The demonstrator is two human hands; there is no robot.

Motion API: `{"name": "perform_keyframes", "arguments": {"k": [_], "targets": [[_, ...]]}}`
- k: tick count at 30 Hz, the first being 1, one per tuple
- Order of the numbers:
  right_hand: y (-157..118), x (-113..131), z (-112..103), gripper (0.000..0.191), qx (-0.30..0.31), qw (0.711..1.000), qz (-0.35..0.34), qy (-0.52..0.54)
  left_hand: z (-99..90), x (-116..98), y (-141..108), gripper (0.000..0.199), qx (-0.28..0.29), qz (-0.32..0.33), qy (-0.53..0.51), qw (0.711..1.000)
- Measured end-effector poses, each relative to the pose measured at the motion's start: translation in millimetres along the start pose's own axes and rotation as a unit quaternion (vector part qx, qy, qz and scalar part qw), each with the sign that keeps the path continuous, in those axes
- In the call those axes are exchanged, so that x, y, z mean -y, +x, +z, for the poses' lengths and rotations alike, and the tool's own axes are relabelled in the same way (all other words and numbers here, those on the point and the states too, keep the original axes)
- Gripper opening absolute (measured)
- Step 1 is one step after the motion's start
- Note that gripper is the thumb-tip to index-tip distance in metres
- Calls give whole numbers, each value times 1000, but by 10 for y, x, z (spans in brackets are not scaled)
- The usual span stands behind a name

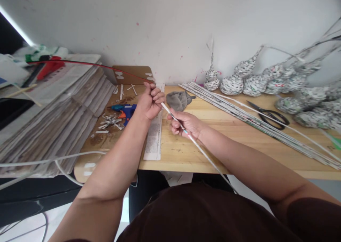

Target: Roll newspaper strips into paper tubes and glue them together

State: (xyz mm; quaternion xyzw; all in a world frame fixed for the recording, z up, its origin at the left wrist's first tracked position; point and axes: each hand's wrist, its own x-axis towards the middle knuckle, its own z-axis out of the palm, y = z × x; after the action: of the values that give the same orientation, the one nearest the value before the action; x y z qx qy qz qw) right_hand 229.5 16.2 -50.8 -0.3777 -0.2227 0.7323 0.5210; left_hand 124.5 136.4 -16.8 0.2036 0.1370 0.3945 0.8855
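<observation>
My left hand (153, 100) is closed around the upper end of a thin rolled paper tube (198, 146). A long thin red wire or rod (106, 67) reaches from the left to that hand; how it meets the tube is hidden by my fingers. Lower down, my right hand (183, 124) is wrapped round the same tube, which slants down past the table's front edge toward my right forearm. Beneath my left hand lies a strip of newspaper (153, 142). A crumpled grey cloth (178, 100) rests just behind my right hand.
A tall newspaper stack (53, 128) stands left, beside a blue glue gun (128, 112) and paper scraps (110, 122). To the right lie a bundle of paper tubes (239, 116) and black scissors (273, 118). Several woven paper gourd shapes (231, 85) line the wall.
</observation>
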Motion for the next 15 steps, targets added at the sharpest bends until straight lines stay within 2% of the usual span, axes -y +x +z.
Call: {"name": "perform_keyframes", "arguments": {"k": [3,7,9,11,13,15], "targets": [[-5,8,6,33,25,999,33,33,-1,-4,-3,42,7,9,-1,1000],[25,0,10,34,27,999,23,20,3,1,-10,41,11,9,6,1000],[24,-2,16,36,6,1000,4,-24,-3,-12,0,41,5,16,14,1000],[-17,11,24,40,-21,992,-28,-124,-19,-53,23,41,-8,34,15,999],[-98,40,27,44,-54,958,-81,-270,-44,-120,53,42,-32,58,15,998],[-189,79,18,40,-87,900,-146,-400,-70,-195,81,43,-56,78,21,995]]}}
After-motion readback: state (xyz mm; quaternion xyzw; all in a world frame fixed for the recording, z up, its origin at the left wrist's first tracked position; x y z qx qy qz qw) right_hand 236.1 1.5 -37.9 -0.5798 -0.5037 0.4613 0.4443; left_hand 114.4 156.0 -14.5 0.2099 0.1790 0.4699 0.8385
